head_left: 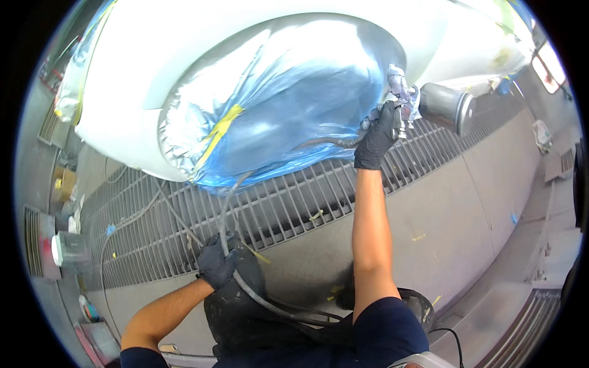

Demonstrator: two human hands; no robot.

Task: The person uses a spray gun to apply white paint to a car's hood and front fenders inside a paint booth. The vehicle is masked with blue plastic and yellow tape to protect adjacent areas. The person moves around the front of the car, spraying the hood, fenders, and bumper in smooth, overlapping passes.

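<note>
My right hand (375, 140), in a black glove, is closed round the handle of a paint spray gun (404, 101). A grey cylindrical cup (443, 109) sits on the gun's right side. The gun is held beside the right edge of a wheel arch covered with blue masking film (294, 104) on a white car body (132, 80). Down by my knee, my left hand (217, 262), also gloved in black, is wrapped round a grey air hose (224, 214). The hose loops up in front of the film and runs back across my lap.
A metal floor grating (276, 205) runs under the car, with more hose (175, 211) lying over it at the left. Yellow tape (221, 134) crosses the film. A cardboard box (64, 184) and a clear container (70, 250) stand far left. A floor vent (527, 325) lies lower right.
</note>
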